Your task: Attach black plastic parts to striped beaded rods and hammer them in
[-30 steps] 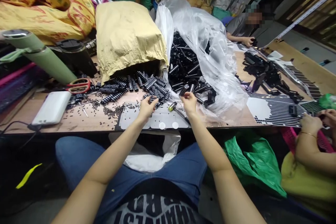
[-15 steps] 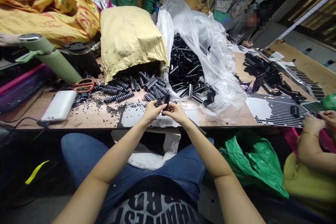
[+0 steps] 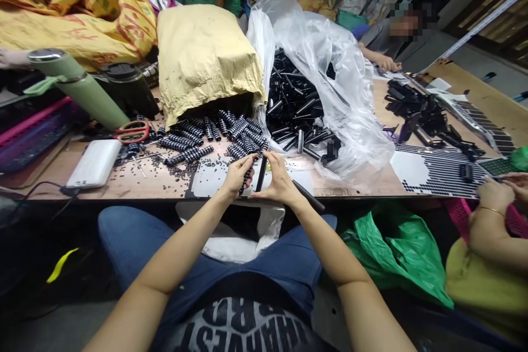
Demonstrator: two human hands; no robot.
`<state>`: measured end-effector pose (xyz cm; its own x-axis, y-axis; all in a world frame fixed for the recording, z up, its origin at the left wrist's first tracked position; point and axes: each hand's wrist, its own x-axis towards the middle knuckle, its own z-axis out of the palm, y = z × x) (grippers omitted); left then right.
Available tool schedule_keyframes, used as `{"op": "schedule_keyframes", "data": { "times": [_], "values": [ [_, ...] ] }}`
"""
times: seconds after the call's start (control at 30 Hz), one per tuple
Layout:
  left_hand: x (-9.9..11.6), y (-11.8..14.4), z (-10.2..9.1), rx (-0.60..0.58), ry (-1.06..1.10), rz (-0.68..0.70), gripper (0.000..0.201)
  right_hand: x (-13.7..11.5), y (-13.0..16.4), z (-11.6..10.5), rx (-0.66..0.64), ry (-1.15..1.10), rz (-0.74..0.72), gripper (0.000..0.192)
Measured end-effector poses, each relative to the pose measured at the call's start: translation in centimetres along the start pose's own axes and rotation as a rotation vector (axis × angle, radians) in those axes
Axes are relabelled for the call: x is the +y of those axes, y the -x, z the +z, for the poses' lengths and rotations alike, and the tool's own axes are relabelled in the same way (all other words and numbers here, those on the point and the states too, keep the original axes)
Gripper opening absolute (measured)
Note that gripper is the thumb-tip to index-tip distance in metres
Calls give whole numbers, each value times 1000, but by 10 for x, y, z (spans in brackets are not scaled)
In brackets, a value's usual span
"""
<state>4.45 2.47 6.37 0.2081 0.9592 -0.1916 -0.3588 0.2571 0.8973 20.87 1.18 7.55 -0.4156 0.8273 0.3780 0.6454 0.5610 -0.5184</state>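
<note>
Wooden table runs across the view, cluttered. Yellow sack far left at the back; brown paper bag lying on its side, studded rollers spilling from its mouth. Clear plastic bag right of it, full of black tubes. Green flask and white power bank left, red scissors between them. White sheet at the table edge under the hands, small black bits scattered around it. A co-worker's hand far right on a dotted sheet. Left hand pinches a studded roller, fingers closed on it. Right hand pinches a black tube, held upright just over the white sheet, right beside the left hand's roller. A screwdriver lies by the right wrist.
</note>
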Motion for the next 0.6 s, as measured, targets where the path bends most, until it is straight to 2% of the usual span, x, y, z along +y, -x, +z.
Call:
{"op": "schedule_keyframes", "data": {
  "times": [0.07,0.3,0.43,0.6],
  "values": [
    [2,3,2,18,-25,-23,64,-6,2,0,12,-30,-42,121],
    [2,7,13,117,89,-46,43,-26,5,8,1,-78,-92,117],
    [1,10,18,106,85,-62,44,-26,7,13,5,-70,-41,117],
    [-2,12,19,113,74,-65,48,-23,12,12,-47,-95,-51,116]
  ]
}}
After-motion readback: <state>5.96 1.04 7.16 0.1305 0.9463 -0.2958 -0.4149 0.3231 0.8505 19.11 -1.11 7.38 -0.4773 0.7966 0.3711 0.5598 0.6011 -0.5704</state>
